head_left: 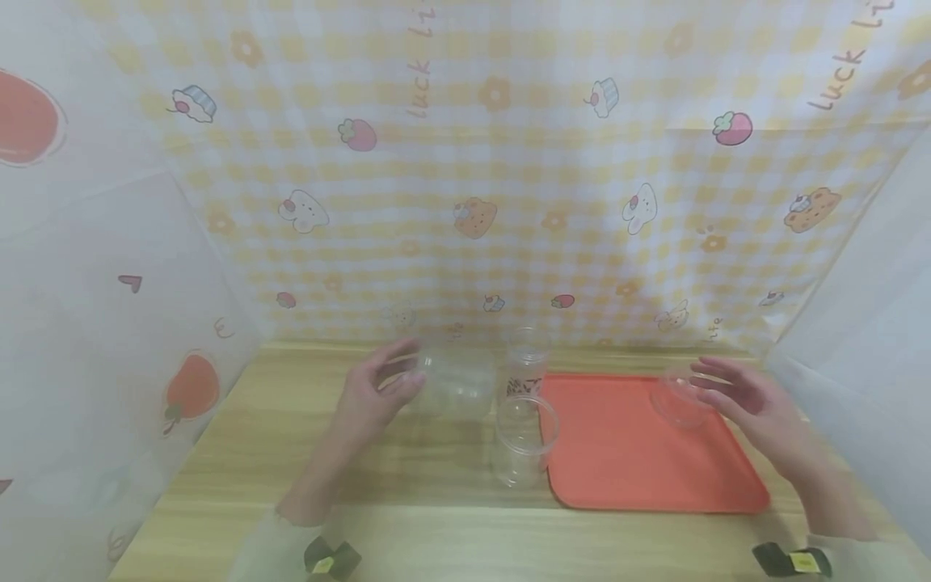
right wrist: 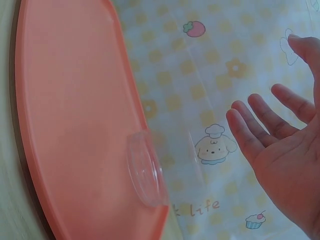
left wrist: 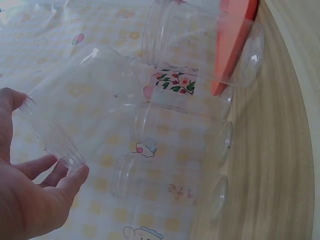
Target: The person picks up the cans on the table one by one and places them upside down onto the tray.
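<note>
My left hand [head_left: 374, 396] grips a clear plastic jar [head_left: 460, 384] near its rim, tilted on its side; in the left wrist view the thumb and fingers are round the jar's mouth [left wrist: 57, 137]. My right hand [head_left: 749, 404] has its fingers spread, with nothing between them in the right wrist view. Beside it, a clear round container [head_left: 682, 404] rests on the far right part of the orange tray [head_left: 640, 461]; its rounded base [right wrist: 145, 170] shows at the tray's edge. Another clear jar [head_left: 525, 440] stands upright by the tray's left edge.
Behind that jar stands another clear jar [head_left: 527, 347], a floral patch [left wrist: 175, 81] showing through the plastic. In the left wrist view more clear jars [left wrist: 165, 175] line the back of the wooden table [head_left: 291, 453]. A checked cloth [head_left: 473, 162] hangs behind.
</note>
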